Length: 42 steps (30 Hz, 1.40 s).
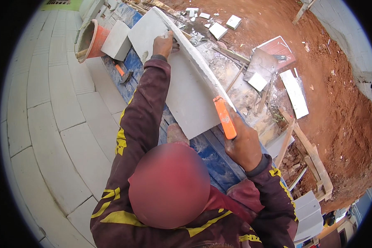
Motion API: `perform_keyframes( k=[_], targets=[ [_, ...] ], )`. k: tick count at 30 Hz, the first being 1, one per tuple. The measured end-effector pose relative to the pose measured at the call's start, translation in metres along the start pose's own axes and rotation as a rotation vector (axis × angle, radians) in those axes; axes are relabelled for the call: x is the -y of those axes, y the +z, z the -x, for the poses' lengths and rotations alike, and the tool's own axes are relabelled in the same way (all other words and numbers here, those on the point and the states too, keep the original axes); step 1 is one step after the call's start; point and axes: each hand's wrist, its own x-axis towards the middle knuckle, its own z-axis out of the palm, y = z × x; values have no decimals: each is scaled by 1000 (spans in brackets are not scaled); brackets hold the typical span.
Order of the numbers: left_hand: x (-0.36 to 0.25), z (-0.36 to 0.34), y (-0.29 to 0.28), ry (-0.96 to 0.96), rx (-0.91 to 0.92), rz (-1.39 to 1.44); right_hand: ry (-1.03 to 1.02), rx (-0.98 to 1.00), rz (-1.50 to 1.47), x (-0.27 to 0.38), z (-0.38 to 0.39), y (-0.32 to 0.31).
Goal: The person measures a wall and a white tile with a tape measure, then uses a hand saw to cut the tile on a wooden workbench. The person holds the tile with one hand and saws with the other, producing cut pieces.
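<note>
The right hand (244, 144) is closed around an orange-handled tool (225, 118), the pale masonry block (190, 93) stretching from just beside that grip to beneath the left hand (164, 45), whose curled fingers touch it, whether clasping I cannot tell, with an orange bucket (100, 40) further left.

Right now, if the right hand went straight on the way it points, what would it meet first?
Probably the pale slab, just beyond the orange handle the right hand grips; depth is hard to judge.
</note>
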Motion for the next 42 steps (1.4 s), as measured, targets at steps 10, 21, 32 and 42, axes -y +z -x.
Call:
perform_keyframes(
  k=[10, 21, 32, 42],
  targets=[
    [-14, 25, 7, -26, 64, 85, 27, 102, 55, -3, 10, -10],
    [-10, 59, 18, 21, 101, 110, 9, 109, 77, -7, 37, -27],
    [-9, 82, 27, -7, 105, 66, 42, 143, 54, -10, 58, -32],
    [-5, 107, 36, -16, 127, 74, 50, 197, 64, -14, 84, -43]
  ],
)
